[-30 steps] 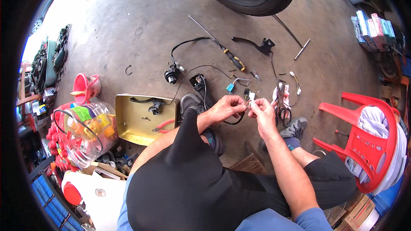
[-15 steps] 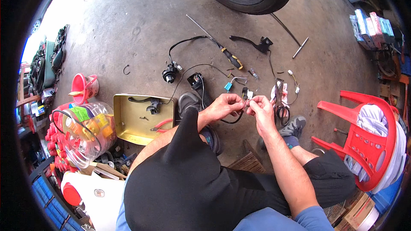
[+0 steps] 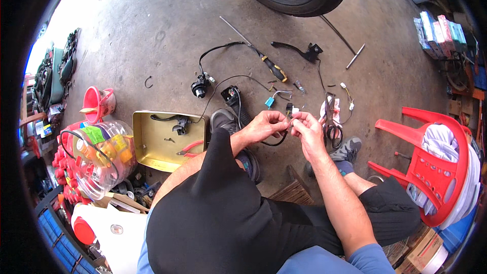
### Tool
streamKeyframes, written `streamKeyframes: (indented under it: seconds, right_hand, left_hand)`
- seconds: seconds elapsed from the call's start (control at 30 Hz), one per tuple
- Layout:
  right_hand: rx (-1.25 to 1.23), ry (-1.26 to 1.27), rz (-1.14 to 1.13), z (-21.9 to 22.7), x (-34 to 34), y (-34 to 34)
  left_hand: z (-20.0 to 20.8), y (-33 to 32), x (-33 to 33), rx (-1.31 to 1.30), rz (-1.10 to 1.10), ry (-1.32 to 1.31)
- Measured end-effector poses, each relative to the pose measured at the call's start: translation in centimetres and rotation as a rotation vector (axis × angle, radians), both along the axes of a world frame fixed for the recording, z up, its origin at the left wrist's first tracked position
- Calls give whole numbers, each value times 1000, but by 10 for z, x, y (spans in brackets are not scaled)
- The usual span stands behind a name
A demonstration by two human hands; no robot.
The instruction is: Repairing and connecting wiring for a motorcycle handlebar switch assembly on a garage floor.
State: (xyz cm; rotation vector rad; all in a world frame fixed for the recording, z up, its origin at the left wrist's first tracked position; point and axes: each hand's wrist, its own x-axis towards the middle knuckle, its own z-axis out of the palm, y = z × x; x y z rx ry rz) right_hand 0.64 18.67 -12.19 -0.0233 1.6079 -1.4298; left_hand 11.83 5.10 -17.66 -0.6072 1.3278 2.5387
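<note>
My left hand [image 3: 265,128] and my right hand [image 3: 307,132] meet above the floor between my feet, fingertips pinched together on thin wires. A black cable [image 3: 277,144] curves below them. Just beyond my fingertips show a small black connector [image 3: 289,107] and a white connector [image 3: 296,111]; whether these belong to the held wires I cannot tell. Nearby lie a blue connector [image 3: 270,102] with loose wires and a black handlebar grip [image 3: 243,115] with a cable. Scissors [image 3: 333,127] with black handles rest beside my right hand. The wire ends are hidden by my fingers.
A screwdriver [image 3: 274,69], a brake lever [image 3: 299,50] and a black switch part [image 3: 201,87] lie ahead. On the left, a gold tin [image 3: 144,160] holds a lever and red-handled pliers [image 3: 190,148]. A red chair [image 3: 431,167] stands right; a wheel [image 3: 324,0] is at the top.
My right fingertips have shifted very slightly toward my left hand. Both hands keep their pinch at the same place, and the things on the floor lie as before.
</note>
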Motion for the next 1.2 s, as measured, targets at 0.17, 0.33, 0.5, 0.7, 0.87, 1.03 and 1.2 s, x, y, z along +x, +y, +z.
streamKeyframes:
  seconds: [0.17,0.33,0.5,0.7,0.87,1.03,1.2]
  right_hand:
    - [-2,1,1,-6,0,2]
    - [9,9,-6,-6,0,3]
    - [16,7,-16,-4,1,1]
    - [45,79,37,-2,4,-3]
    - [74,110,62,-11,2,-1]
    - [66,78,40,-14,0,0]
    - [34,57,45,-11,-1,0]
  left_hand:
    - [4,-2,0,-2,-14,-8]
    - [3,-1,-1,-2,-10,-7]
    - [2,-1,0,-9,-7,-13]
    - [0,-1,1,-23,-2,5]
    - [0,-1,0,-30,-7,2]
    - [0,-2,0,-26,7,-5]
    - [-2,-2,1,17,30,1]
